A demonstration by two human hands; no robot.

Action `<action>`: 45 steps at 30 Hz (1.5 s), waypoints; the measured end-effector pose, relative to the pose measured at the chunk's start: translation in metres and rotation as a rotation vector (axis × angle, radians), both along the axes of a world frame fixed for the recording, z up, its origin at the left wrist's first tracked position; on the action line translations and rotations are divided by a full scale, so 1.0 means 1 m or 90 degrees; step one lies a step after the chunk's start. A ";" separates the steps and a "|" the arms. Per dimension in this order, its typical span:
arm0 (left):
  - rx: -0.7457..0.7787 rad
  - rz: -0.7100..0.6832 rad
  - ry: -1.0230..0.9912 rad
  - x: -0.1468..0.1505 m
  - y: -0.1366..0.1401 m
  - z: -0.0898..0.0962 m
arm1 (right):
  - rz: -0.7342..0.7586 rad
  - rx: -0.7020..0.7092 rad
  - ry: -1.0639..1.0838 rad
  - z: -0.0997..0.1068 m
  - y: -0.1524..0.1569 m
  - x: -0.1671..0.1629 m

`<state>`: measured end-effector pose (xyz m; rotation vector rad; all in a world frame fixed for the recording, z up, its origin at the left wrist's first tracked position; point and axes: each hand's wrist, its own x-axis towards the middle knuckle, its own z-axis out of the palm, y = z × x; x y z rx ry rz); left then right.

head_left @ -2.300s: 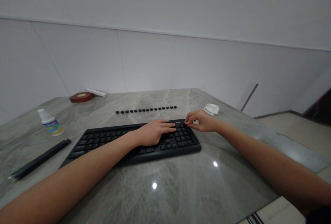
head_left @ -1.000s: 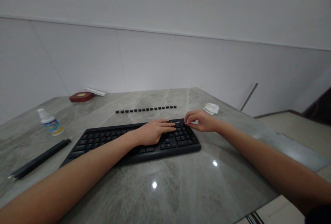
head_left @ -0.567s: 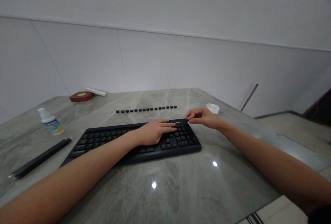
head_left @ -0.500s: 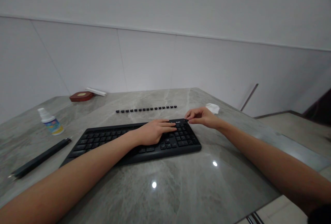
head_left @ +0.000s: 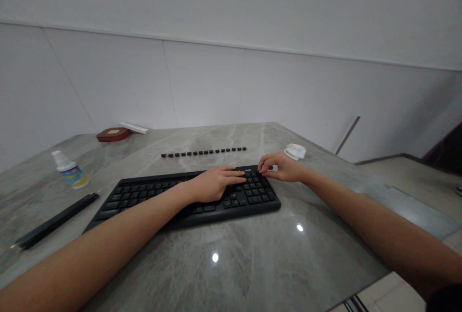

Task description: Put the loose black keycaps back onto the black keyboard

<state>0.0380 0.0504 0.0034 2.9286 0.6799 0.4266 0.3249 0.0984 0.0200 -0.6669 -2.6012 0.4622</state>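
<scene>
A black keyboard lies on the marbled grey table in front of me. My left hand rests flat on its right-middle part, fingers stretched toward the number pad and covering some keys. At the keyboard's upper right corner, my right hand has thumb and fingers pinched together; whatever is between the fingertips is too small to make out. Beyond the keyboard, several small black keycaps stand in a straight row. A crumpled white tissue lies just behind my right hand.
On the left stand a white spray bottle with a colourful label and, nearer, a long dark stick-like tool. A reddish-brown case and a white strip lie at the back by the wall. The table's edge runs along the right.
My right hand has shifted slightly down and its fingers have curled in closer over the keyboard's upper right corner. More of the tissue shows. My left hand has stayed in place.
</scene>
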 end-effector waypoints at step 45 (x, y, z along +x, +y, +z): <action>0.011 -0.005 0.004 0.000 0.000 0.001 | -0.299 -0.436 0.090 -0.005 -0.001 -0.012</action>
